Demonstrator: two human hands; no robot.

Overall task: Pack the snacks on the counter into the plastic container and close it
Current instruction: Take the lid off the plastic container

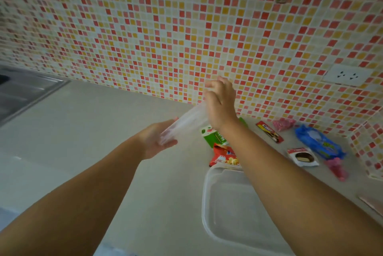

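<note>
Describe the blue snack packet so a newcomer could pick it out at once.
Start at the white wall socket on the mosaic wall, then drop down to the counter near the right-hand corner. The blue snack packet lies there between two small pink wrapped sweets, right of the white chocolate-biscuit wrapper. It is the only blue item and the largest snack on that side.

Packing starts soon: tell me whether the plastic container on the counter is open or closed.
Open. The container sits on the counter with no lid on it and nothing visible inside; both hands hold a clear blurred piece, probably its lid, above the counter.
</note>
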